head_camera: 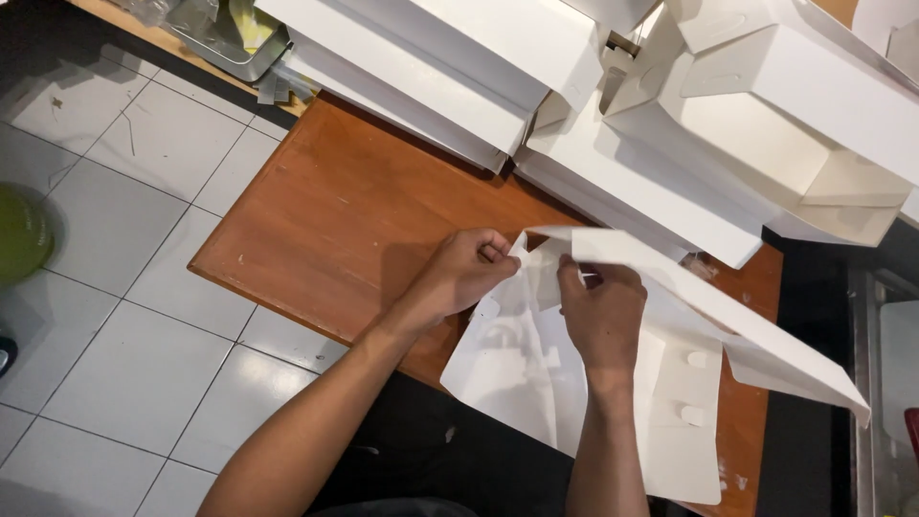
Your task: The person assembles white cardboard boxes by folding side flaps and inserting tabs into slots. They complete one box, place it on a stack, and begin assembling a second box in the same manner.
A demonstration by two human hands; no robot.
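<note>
A flat white cardboard box blank (536, 383) lies on the brown wooden table (335, 220), partly hanging over the near edge. One long side wall (708, 297) is folded up and runs off to the right. My left hand (469, 273) pinches a small corner flap at the blank's far left corner. Just right of it, my right hand (603, 311) grips the folded wall beside the same corner. Both hands are closed on the cardboard.
Stacks of folded white boxes (747, 124) fill the far side of the table. A metal tray (225, 38) sits at the far left on a ledge. White floor tiles (124, 287) lie to the left, with a green object (19, 235) at the edge.
</note>
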